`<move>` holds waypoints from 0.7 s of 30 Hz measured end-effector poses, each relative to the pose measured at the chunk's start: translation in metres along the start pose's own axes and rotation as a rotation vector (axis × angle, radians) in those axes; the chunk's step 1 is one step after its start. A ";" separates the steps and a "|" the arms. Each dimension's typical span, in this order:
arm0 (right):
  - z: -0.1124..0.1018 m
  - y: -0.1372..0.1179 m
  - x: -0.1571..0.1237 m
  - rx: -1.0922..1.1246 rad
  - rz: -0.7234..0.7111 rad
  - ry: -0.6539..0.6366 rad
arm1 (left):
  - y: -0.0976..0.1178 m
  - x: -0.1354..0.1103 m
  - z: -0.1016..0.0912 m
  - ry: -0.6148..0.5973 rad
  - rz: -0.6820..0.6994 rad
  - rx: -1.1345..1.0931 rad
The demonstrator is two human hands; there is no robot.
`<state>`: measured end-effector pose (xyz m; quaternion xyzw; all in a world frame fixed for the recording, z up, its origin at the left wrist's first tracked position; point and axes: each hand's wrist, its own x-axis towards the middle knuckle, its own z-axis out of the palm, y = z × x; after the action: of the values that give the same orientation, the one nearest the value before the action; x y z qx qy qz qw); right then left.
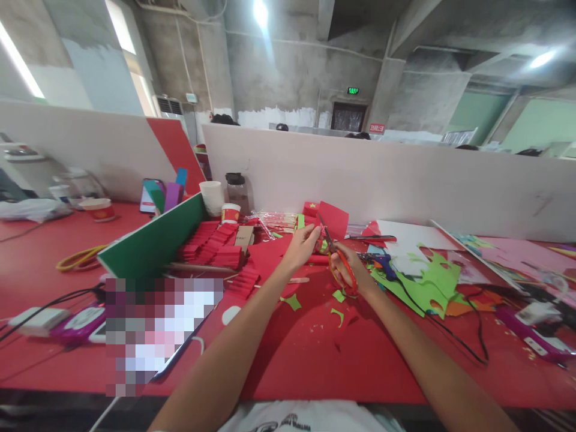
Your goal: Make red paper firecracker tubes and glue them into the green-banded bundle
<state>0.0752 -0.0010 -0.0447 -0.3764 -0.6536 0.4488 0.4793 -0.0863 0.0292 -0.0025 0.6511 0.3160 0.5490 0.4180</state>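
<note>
My right hand (344,270) is closed around the orange handles of a pair of scissors (332,245), whose dark blades point up and away from me. Close beside the blades, the thumb and fingers of my left hand (302,245) pinch a piece of red paper (335,219); exactly where the fingertips meet it is hard to make out. Under my hands, green paper scraps (292,302) lie on the red tabletop (306,360). A blue glue gun (385,264) with a black cord rests just right of my right hand.
Folded red paper strips (211,246) are piled at left beside a green board (148,240). A lit phone or tablet (180,327), pixelated, lies near my left forearm. Cut green paper (427,279) spreads at right. A white partition (382,180) stands behind a dark bottle (237,192) and paper cups (212,198).
</note>
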 end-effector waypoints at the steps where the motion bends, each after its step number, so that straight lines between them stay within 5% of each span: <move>1: 0.000 0.000 0.000 -0.008 0.003 0.006 | 0.000 0.000 0.000 0.001 0.000 0.002; 14: -0.005 -0.001 0.000 -0.055 -0.010 -0.014 | 0.001 0.001 -0.001 -0.007 0.013 0.011; 21: -0.015 -0.023 -0.006 -0.165 -0.022 -0.074 | 0.001 0.001 -0.004 -0.074 -0.003 0.028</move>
<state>0.0897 -0.0105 -0.0227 -0.3905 -0.7097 0.4019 0.4270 -0.0901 0.0304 -0.0015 0.6765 0.3088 0.5195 0.4210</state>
